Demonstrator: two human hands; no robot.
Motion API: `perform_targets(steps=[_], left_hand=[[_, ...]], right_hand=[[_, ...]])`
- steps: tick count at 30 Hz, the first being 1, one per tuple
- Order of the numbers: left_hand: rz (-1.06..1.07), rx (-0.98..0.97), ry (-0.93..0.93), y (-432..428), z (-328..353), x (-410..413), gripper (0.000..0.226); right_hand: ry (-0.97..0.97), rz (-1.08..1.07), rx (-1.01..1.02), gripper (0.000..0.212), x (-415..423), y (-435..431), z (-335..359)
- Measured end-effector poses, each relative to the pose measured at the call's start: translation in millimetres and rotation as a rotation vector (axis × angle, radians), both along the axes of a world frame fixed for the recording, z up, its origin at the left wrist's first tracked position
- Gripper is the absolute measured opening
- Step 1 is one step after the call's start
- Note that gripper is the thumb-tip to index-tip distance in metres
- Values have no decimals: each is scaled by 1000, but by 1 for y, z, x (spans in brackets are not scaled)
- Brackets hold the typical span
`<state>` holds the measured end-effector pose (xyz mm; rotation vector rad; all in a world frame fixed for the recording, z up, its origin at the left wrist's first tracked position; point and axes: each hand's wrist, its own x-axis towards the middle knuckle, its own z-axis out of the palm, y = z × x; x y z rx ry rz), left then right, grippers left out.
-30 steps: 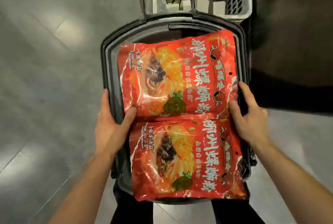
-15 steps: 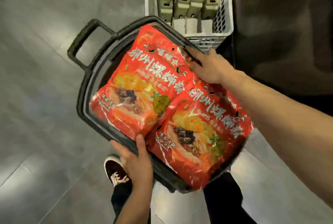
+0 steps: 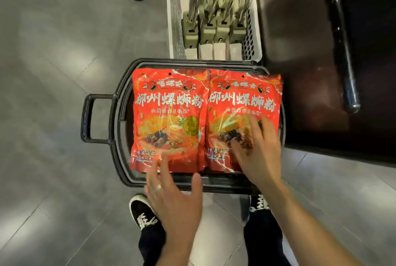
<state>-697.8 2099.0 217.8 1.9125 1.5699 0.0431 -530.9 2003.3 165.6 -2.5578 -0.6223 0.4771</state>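
Two red noodle packets lie side by side across a black shopping basket, the left packet and the right packet. The basket's handle points left. My right hand rests flat with spread fingers on the lower part of the right packet. My left hand hovers open over the basket's near rim, its fingertips at the bottom edge of the left packet; it is blurred, so I cannot tell if they touch.
A white perforated crate with several bagged items stands just beyond the basket. A dark counter or cabinet with a black bar is on the right. Grey tiled floor lies to the left. My black shoes are below the basket.
The basket has turned so its handle points left and the packets read upright. Both hands have let go of the basket's rim and packet edge and now lie open over the packets.
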Motion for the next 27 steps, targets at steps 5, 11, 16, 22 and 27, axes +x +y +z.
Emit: perform_targets(steps=[5, 11, 16, 22, 27], left_hand=[[-217, 146, 138, 107, -21, 14, 89], [115, -318, 44, 169, -51, 23, 107], [79, -363, 18, 168, -57, 19, 112], [92, -288, -100, 165, -54, 26, 64], [123, -683, -237, 186, -55, 32, 86]], right_hand=[[194, -270, -39, 88, 8, -24, 4], [288, -497, -210, 106, 40, -16, -4], [458, -532, -145, 98, 40, -14, -16], [677, -682, 206, 81, 38, -5, -16], [896, -728, 324, 85, 48, 3, -13]])
